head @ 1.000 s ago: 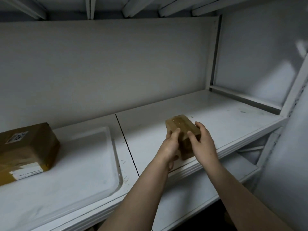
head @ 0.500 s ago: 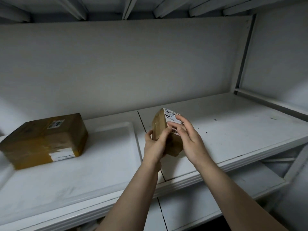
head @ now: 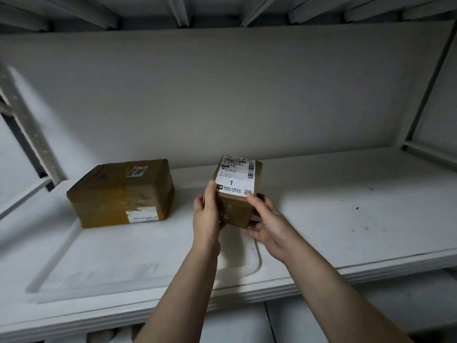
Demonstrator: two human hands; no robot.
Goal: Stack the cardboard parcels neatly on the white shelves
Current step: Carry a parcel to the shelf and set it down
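Observation:
A small cardboard parcel (head: pixel 237 191) with a white shipping label on its top face hangs just above the white shelf (head: pixel 333 219), near its middle. My left hand (head: pixel 206 214) grips the parcel's left side, thumb up along the edge. My right hand (head: pixel 267 221) holds its right side and underside, thumb at the label's corner. A larger taped cardboard parcel (head: pixel 121 191) lies on the shelf to the left, a hand's width away from the small one.
A white back panel (head: pixel 222 95) closes the shelf behind. An upright post (head: pixel 27 125) stands at the left and another at the right (head: pixel 427 90). A lower shelf (head: pixel 309 318) shows beneath. The underside of the shelf above runs across the top.
The small parcel has been turned so its label faces up and has moved left, closer to the larger parcel. The view has shifted left too.

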